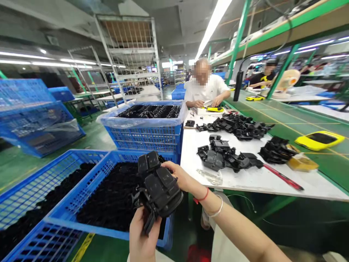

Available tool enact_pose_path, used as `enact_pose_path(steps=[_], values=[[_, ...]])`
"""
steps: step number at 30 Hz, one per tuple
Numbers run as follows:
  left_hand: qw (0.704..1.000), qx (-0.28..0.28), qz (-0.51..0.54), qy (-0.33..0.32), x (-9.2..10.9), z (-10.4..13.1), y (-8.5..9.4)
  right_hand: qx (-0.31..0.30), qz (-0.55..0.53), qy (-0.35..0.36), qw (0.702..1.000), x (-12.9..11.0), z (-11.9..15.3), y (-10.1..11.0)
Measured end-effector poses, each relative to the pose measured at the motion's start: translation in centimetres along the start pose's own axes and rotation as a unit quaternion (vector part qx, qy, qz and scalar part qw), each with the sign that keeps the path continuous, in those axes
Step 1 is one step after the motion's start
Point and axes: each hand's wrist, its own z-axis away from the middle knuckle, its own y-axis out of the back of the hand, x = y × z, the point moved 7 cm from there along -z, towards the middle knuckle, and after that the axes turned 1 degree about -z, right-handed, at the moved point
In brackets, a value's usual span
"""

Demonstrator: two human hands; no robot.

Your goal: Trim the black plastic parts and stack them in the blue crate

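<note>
A stack of black molded plastic parts [163,187], shaped like toy-car interiors with seats, is held up between both my hands over the edge of a blue crate. My left hand [144,229] grips the stack from below, thumb and fingers on either side. From the right, my right hand [178,176] closes round its far side, with the fingers partly hidden behind the parts. Under the stack, the blue crate [109,233] holds many similar black pieces. On the white table [191,156] to the right lie loose heaps of black parts [218,154].
Another blue crate [141,136], lined with plastic, stands ahead, full of black parts. A third crate [62,163] is at left. A red-handled tool [283,177] and yellow car body [319,140] lie rightward. Across the table a co-worker [207,87] handles a yellow car.
</note>
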Motion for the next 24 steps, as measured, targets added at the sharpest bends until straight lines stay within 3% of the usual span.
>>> enact_pose_path(steps=[4, 7, 9, 12, 15, 17, 21, 24], values=[[0.997, -0.076, -0.003, 0.031, -1.4, -0.4, -11.2, 0.058, -0.002, 0.018, 0.998, -4.1, -0.2, 7.9], [0.988, -0.137, 0.021, 0.071, -4.1, -0.4, -19.1, 0.095, -0.004, 0.030, 0.995, -6.5, 0.5, 14.1], [0.982, -0.158, 0.029, 0.098, -6.4, -0.3, -23.3, 0.120, 0.003, 0.033, 0.992, -7.8, 1.4, 18.2], [0.978, -0.157, 0.027, 0.132, -9.6, -0.6, -27.4, 0.178, 0.069, 0.026, 0.981, -9.1, 3.1, 24.3], [0.979, -0.149, 0.044, 0.131, -11.4, -1.4, -29.1, 0.232, 0.153, -0.003, 0.961, -9.3, 4.8, 29.9], [0.984, -0.128, 0.052, 0.110, -11.8, -2.5, -28.6, 0.248, 0.175, -0.019, 0.953, -8.8, 5.9, 33.0], [0.999, -0.030, -0.037, 0.001, -11.4, -5.3, -24.9, 0.256, 0.215, -0.066, 0.940, -6.7, 7.4, 37.6], [0.995, 0.015, -0.091, -0.037, -11.6, -7.2, -22.3, 0.237, 0.257, -0.112, 0.930, -4.5, 7.6, 39.4]])
